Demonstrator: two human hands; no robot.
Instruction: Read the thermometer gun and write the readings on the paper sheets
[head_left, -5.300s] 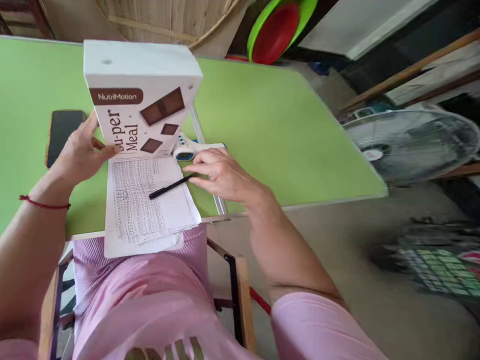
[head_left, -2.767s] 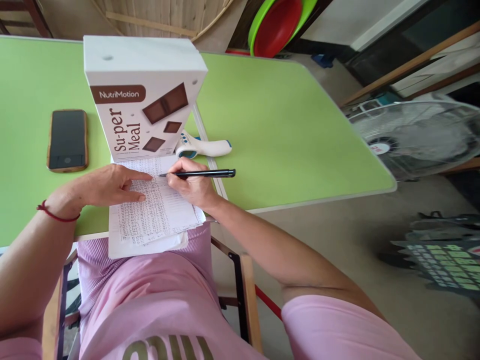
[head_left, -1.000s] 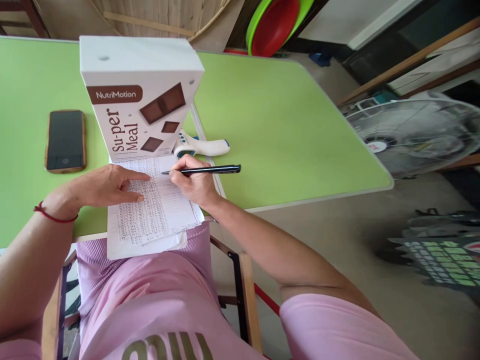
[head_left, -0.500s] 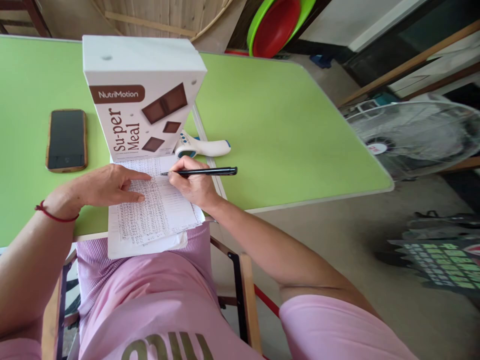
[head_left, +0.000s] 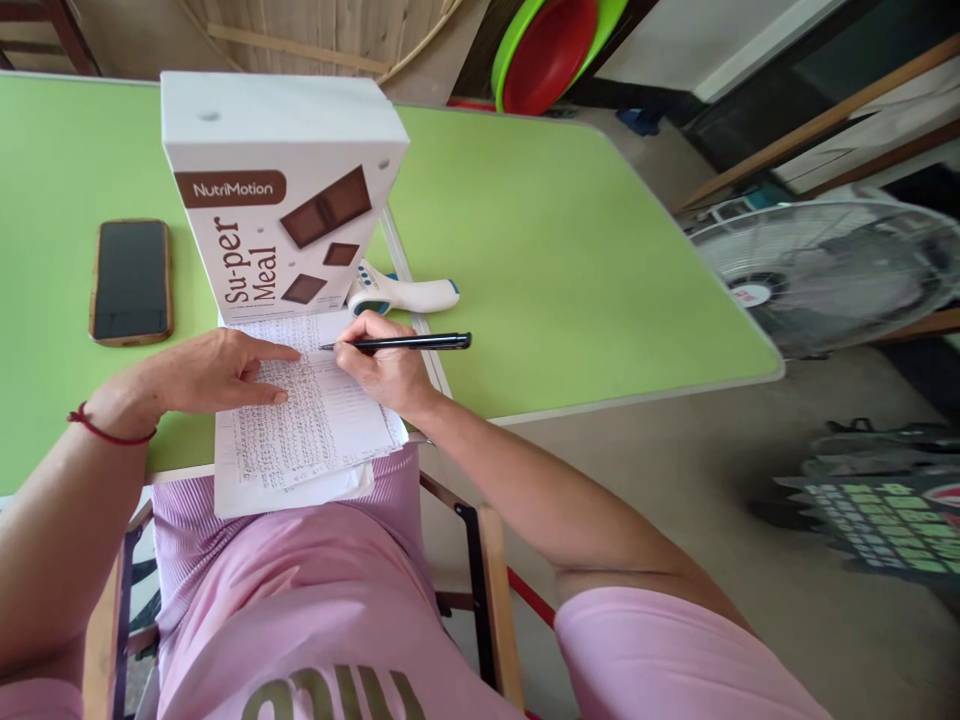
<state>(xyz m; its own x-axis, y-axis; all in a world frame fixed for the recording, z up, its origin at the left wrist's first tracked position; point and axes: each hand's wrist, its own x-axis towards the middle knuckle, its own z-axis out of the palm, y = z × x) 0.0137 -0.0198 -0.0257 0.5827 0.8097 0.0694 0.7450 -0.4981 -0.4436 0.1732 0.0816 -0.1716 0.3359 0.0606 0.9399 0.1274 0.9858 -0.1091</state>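
Observation:
Sheets of paper (head_left: 300,440) covered in handwriting lie at the table's near edge and overhang it slightly. My left hand (head_left: 217,372) rests on them, index finger and thumb stretched apart, holding nothing. Pinched in the fingers of my right hand (head_left: 386,372) is a black pen (head_left: 420,342), its tip on or just above the page near my left index finger. Directly beyond the papers stands a white "Su-per Meal" box (head_left: 255,240), upright. A white handheld thermometer (head_left: 409,294) lies beside the box, partly hidden by it.
A phone in a brown case (head_left: 131,282) lies on the green table (head_left: 555,240), left of the box. At the right stands a fan (head_left: 810,280) near the table's corner. Red and green basins (head_left: 551,55) are behind the table.
The view has shifted very slightly. Both hands, the pen and the papers keep the same places relative to one another.

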